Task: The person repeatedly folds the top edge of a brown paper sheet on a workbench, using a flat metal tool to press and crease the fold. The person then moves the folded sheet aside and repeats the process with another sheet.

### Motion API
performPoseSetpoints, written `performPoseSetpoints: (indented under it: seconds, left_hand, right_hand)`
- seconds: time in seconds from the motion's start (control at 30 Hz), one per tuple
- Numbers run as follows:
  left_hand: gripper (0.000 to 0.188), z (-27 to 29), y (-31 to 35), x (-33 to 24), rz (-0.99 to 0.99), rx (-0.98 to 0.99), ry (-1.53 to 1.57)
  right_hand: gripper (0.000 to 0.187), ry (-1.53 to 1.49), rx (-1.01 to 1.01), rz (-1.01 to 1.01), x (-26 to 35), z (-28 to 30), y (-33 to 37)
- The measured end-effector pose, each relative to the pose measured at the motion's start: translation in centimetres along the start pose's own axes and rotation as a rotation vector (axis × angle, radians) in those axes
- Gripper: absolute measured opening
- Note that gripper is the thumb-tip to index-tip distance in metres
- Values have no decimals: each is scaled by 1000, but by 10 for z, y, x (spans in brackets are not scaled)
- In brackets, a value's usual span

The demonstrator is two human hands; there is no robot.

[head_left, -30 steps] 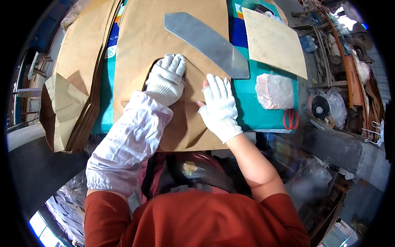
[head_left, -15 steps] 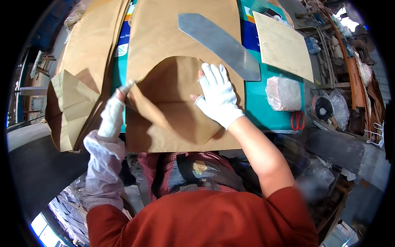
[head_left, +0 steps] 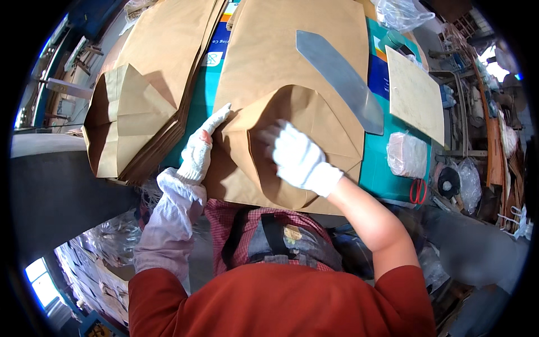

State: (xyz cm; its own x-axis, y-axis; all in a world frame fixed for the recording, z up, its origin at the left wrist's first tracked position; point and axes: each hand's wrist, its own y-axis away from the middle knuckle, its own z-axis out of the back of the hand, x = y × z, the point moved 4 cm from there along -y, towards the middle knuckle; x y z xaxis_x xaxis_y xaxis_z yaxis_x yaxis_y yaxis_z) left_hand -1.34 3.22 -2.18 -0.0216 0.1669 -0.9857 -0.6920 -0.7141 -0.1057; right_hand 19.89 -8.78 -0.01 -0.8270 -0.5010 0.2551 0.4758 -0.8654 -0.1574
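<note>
A large brown paper bag (head_left: pixel 292 50) lies flat, its near end folded out into a wide, rounded opening (head_left: pixel 292 112). My right hand (head_left: pixel 300 154), in a white glove with bare fingertips, reaches into that opening; its fingers are stretched out and blurred by motion. Along the bag's left edge rests my left hand (head_left: pixel 202 143), also gloved, fingers straight and pointing away from me. It seems to touch the paper without gripping it. A grey metal plate (head_left: pixel 342 81) with angled ends lies on top of the bag, beyond my right hand.
A stack of brown bags (head_left: pixel 163 50) stands at left, its top one with an opened, folded end (head_left: pixel 129 112). On the teal surface (head_left: pixel 370 180) at right are a cream board (head_left: pixel 415 95), a plastic-wrapped block (head_left: pixel 407 154) and red-handled scissors (head_left: pixel 418 191). Clear plastic (head_left: pixel 401 14) lies far right.
My right hand has gone from pressing flat on the right flap to inside the opening. The bag's left flap has folded further outward, my left hand alongside. The view has shifted left.
</note>
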Motion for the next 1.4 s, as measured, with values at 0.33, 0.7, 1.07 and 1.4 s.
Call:
performPoseSetpoints:
  seconds: [0.33,0.7,1.07,1.4]
  left_hand:
    - [91,2,13,26,-86,-506,675]
    - [56,-20,0,-24,-260,-39,-527]
    - [75,-47,-11,-24,-270,93,-1040]
    - [92,-55,-10,-37,-239,176,-1183]
  right_hand:
    - [39,-277,213,-81,-15,-148,-47]
    - [43,-215,163,-178,14,-20,-65]
    - [38,17,58,-630,-67,26,-57]
    - [53,-202,-87,-811,-121,92,-14]
